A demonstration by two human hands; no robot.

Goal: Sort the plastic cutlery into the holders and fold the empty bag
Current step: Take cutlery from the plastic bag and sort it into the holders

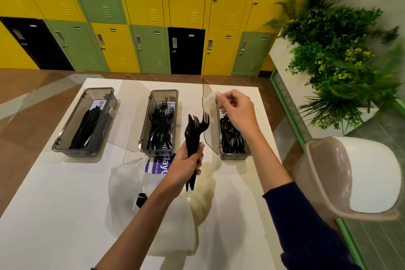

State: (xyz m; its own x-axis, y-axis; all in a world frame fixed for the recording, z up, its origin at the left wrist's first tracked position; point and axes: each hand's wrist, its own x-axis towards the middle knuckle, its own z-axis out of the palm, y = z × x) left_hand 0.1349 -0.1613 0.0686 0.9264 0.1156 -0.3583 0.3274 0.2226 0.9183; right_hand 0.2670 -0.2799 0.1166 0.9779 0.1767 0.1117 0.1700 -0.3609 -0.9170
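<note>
The left hand [186, 165] is clenched around a bundle [194, 138] of black forks and spoons, tines up, handles sticking out below the fist. Beyond that grip to the left sits the fork holder [158, 123], further left the knife holder [84, 123]. The right hand [237, 112] hovers over the spoon holder [233, 136], fingers loosely curled (nothing visibly pinched). The bag [131, 184] lies crumpled under the left forearm on the table [54, 215].

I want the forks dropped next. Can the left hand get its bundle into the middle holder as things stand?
Probably yes. The left hand holds the cutlery bundle just right of the middle holder, whose lid stands open. The right hand is over the right holder, out of the way.
</note>
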